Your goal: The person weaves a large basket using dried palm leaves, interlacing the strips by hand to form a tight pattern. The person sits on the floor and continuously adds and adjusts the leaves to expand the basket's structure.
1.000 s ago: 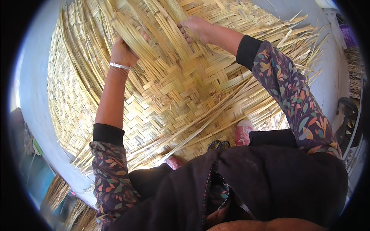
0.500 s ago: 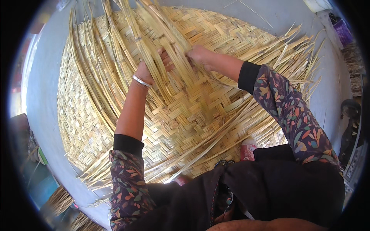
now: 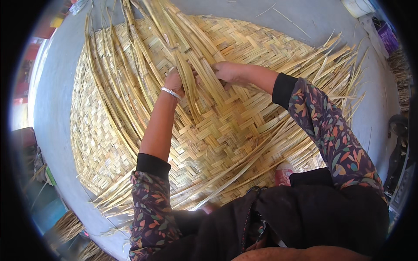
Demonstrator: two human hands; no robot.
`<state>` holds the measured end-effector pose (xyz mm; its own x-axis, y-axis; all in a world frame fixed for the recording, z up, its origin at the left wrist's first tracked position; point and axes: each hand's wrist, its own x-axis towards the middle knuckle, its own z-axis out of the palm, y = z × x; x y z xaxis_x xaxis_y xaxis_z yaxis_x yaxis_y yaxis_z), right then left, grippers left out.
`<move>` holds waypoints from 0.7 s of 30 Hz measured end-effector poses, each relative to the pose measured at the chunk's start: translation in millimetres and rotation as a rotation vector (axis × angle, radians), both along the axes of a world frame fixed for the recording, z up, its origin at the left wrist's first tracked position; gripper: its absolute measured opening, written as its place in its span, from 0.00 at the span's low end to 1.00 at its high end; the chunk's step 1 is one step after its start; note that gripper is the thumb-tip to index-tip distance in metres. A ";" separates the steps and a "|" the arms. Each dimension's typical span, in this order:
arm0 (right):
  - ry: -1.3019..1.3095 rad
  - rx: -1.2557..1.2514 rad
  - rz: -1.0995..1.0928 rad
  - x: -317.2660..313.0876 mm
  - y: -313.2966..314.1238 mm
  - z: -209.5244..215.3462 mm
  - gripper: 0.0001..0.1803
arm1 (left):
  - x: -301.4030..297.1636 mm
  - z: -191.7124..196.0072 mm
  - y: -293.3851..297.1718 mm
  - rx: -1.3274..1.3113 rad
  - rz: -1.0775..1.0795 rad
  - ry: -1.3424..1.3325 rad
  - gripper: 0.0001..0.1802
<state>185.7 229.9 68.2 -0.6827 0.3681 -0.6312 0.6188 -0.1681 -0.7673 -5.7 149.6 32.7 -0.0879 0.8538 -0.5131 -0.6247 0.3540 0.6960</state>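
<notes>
A large woven mat point(image 3: 170, 152) of flat, yellowish split-reed strips lies spread in front of me. Long loose reed strips point(image 3: 191, 52) rise out of its weave and run toward the far edge. My left hand point(image 3: 175, 81), with a silver bangle on the wrist, is closed at the left side of these strips, its fingertips hidden behind them. On their right side my right hand point(image 3: 227, 72) is closed on strips, its fingers curled and partly covered. Between and below the hands the strips enter the woven part.
More loose strip ends fan out at the right point(image 3: 322, 65) and along the near edge. Grey floor point(image 3: 365, 113) surrounds the mat. A red shoe point(image 3: 284, 174) rests by its near edge. Dry reed bundles point(image 3: 67, 227) lie lower left; a white bucket point(image 3: 358, 8) stands at the far right.
The raised strips, blurred before, now lie lower and steadier. My left hand has shifted slightly right, closer to the right hand. The whole view has moved a little.
</notes>
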 end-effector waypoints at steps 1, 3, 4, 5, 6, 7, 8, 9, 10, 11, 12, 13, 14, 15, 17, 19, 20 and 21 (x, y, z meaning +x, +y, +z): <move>-0.021 0.027 0.060 0.8 0.0 5.4 0.16 | -1.6 -2.4 -0.6 0.022 0.014 0.022 0.14; -0.056 0.011 0.150 8.2 2.2 9.6 0.18 | -8.6 -7.2 2.1 0.063 0.036 0.020 0.13; -0.074 0.002 0.195 10.6 4.2 11.0 0.19 | -15.1 -8.9 2.5 0.055 0.058 -0.010 0.13; -0.065 -0.015 0.208 14.0 6.6 11.2 0.20 | -15.8 -8.1 2.4 0.039 0.077 -0.045 0.13; -0.058 -0.042 0.224 17.5 6.9 9.9 0.20 | -14.3 -7.8 -1.2 0.083 0.247 -0.112 0.14; -0.049 -0.071 0.240 19.9 9.4 8.0 0.21 | -29.4 -13.7 -0.1 0.059 0.298 -0.090 0.14; -0.026 -0.105 0.205 23.1 13.5 2.6 0.22 | -51.6 -24.8 -2.9 0.026 0.347 -0.073 0.15; -0.015 -0.110 0.192 22.0 9.4 1.2 0.22 | -74.6 -34.6 -16.4 0.218 0.250 0.120 0.14; -0.014 -0.097 0.162 26.1 10.7 7.1 0.22 | -86.8 -27.8 -17.1 0.212 0.352 -0.097 0.10; -0.009 -0.088 0.138 28.0 10.4 9.6 0.22 | -83.8 -20.6 -36.2 0.348 0.226 0.670 0.10; -0.052 0.006 0.159 25.5 7.1 15.6 0.22 | -111.9 -15.3 -50.4 0.198 0.483 0.035 0.11; -0.093 0.109 0.175 21.9 7.3 20.6 0.21 | -125.6 -17.6 -69.1 0.221 0.380 0.325 0.11; -0.141 0.214 0.185 23.0 9.8 19.2 0.21 | -120.2 -5.3 -83.3 0.158 0.451 0.168 0.10; -0.134 0.335 0.258 30.6 21.3 6.7 0.20 | -111.8 8.3 -93.9 0.098 0.509 0.003 0.09; -0.106 0.586 0.425 40.3 46.7 -19.6 0.18 | -95.0 20.3 -125.0 0.052 0.509 0.103 0.09; -0.192 0.754 0.542 43.9 49.7 -17.7 0.19 | -79.5 18.6 -160.6 -0.022 0.581 0.160 0.10; -0.225 0.839 0.605 41.1 48.5 -15.3 0.20 | -71.6 14.6 -179.2 -0.081 0.613 0.170 0.10; -0.224 0.867 0.634 39.0 46.5 -9.5 0.20 | -64.3 8.4 -193.4 -0.135 0.640 0.177 0.10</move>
